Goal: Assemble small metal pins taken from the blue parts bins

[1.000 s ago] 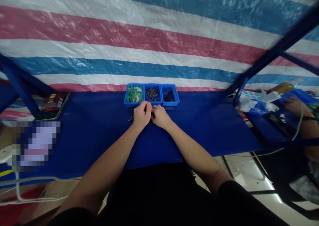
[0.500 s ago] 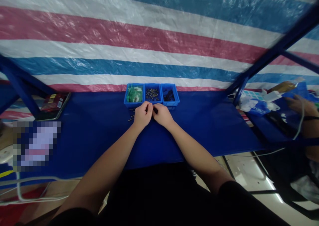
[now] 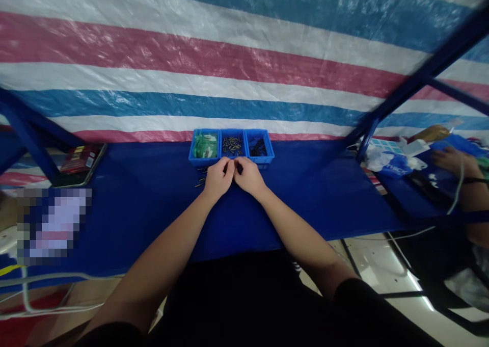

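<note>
My left hand [image 3: 217, 177] and my right hand [image 3: 249, 176] rest close together on the blue table [image 3: 145, 204], fingertips nearly touching just in front of three small blue bins. A small dark part sits pinched between the fingertips; what it is stays too small to tell. The left bin [image 3: 205, 146] holds green pieces, the middle bin [image 3: 233, 145] holds small metal screws, the right bin [image 3: 259, 146] holds dark parts. A few loose screws [image 3: 200, 180] lie on the table just left of my left hand.
A striped tarp [image 3: 229, 67] hangs behind the table. A red box on a dark tray [image 3: 78, 162] sits far left. Blue frame posts [image 3: 385, 107] stand at the right. Another person's hand [image 3: 454, 159] works at the neighbouring table on the right.
Both hands shifted slightly and the fingertips drew closer together; the right hand moved a little towards the bins. The neighbouring person's hand moved a bit.
</note>
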`<state>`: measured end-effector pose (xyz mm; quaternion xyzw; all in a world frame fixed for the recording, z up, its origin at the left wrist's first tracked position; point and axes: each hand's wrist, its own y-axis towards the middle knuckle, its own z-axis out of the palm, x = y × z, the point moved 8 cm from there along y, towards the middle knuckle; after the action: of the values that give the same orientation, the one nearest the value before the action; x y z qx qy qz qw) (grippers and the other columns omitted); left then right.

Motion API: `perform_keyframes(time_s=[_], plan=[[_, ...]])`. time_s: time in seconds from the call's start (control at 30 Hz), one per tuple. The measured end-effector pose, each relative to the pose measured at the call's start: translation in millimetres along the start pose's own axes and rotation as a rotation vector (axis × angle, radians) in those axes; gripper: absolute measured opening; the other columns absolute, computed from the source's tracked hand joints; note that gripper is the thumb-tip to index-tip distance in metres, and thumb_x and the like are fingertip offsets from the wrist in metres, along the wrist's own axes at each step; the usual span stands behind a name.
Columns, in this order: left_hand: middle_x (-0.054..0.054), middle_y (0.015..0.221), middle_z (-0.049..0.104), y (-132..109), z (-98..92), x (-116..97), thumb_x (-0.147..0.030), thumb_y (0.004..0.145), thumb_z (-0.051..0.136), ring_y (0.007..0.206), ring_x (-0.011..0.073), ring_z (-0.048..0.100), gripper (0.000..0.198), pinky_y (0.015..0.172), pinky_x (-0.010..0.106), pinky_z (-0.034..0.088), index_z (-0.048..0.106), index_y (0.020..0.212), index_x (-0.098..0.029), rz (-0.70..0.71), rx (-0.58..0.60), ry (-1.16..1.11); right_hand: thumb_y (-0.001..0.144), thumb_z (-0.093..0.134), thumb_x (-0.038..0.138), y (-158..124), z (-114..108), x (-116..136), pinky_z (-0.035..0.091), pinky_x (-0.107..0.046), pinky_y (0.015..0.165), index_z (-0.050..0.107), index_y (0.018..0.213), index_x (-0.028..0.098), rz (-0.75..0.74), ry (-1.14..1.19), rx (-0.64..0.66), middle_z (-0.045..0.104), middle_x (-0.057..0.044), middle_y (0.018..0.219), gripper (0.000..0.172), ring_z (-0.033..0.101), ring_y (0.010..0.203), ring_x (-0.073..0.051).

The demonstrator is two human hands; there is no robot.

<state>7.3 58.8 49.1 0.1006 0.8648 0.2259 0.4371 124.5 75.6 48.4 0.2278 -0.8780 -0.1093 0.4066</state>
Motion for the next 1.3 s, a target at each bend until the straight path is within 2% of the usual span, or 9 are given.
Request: perform_keyframes(time_s=[0.2,0.53,0.73,0.83,1.0,1.13,1.3], plan=[[0.002,0.072,0.064,-0.2,0.6,0.1,-0.040,0.099,0.044,0.065,0.0136,0.058,0.032,0.065,0.025,0.041,0.063,0.085,-0.018,0.001,0.010,0.002,0.090,0.050,0.016,-1.4,-1.3,1.8,0.050,-0.030,0.087,0.064,0.113,0.016,-0.018,0.072,-0.026,0.066,-0.008,0.101,0.026,0.061,0.092,-0.018],[0.002,0.072,0.065,-0.1,1.1,-1.0,-0.038,0.099,0.045,0.065,0.0130,0.059,0.031,0.066,0.024,0.042,0.064,0.086,-0.018,0.005,0.023,0.003,0.089,0.052,0.015,-2.2,-1.7,2.5,0.051,-0.034,0.097,0.066,0.112,0.016,0.001,0.061,-0.020,0.067,-0.009,0.109,0.027,0.062,0.104,-0.020],[0.001,0.074,0.065,0.0,0.9,-0.4,-0.037,0.100,0.046,0.066,0.0132,0.060,0.029,0.066,0.025,0.043,0.063,0.089,-0.018,-0.002,0.017,0.006,0.088,0.053,0.016,-2.3,-3.0,3.5,0.054,-0.033,0.091,0.066,0.111,0.017,-0.008,0.079,-0.037,0.069,-0.008,0.108,0.026,0.064,0.099,-0.020],[0.001,0.078,0.067,-0.6,0.9,1.2,-0.036,0.099,0.048,0.070,0.0138,0.063,0.023,0.068,0.025,0.045,0.061,0.098,-0.018,-0.009,0.007,-0.016,0.089,0.054,0.017,-1.7,-4.4,3.7,0.055,-0.033,0.089,0.065,0.116,0.016,-0.031,0.127,-0.065,0.070,-0.007,0.108,0.029,0.066,0.096,-0.019],[0.000,0.073,0.066,-0.7,-0.5,5.3,-0.033,0.097,0.051,0.064,0.0142,0.064,0.021,0.064,0.025,0.046,0.055,0.113,-0.020,-0.042,-0.016,-0.062,0.091,0.055,0.021,-2.1,-5.0,0.2,0.057,-0.032,0.084,0.059,0.127,0.020,-0.006,0.194,-0.109,0.071,-0.005,0.103,0.037,0.068,0.088,-0.017],[0.000,0.072,0.066,0.7,-1.7,6.0,-0.031,0.098,0.049,0.062,0.0140,0.063,0.018,0.063,0.025,0.045,0.056,0.111,-0.020,-0.047,-0.025,-0.074,0.090,0.055,0.018,-2.8,-6.4,0.8,0.057,-0.031,0.083,0.059,0.125,0.022,-0.021,0.195,-0.138,0.071,-0.003,0.103,0.036,0.069,0.089,-0.016],[0.002,0.081,0.069,1.8,-0.9,5.5,-0.031,0.099,0.048,0.070,0.0150,0.066,0.017,0.067,0.026,0.046,0.059,0.104,-0.019,-0.047,-0.008,-0.048,0.090,0.051,0.016,-3.1,-8.2,1.0,0.057,-0.030,0.082,0.059,0.125,0.021,-0.022,0.209,-0.146,0.072,-0.003,0.104,0.036,0.070,0.090,-0.016]])
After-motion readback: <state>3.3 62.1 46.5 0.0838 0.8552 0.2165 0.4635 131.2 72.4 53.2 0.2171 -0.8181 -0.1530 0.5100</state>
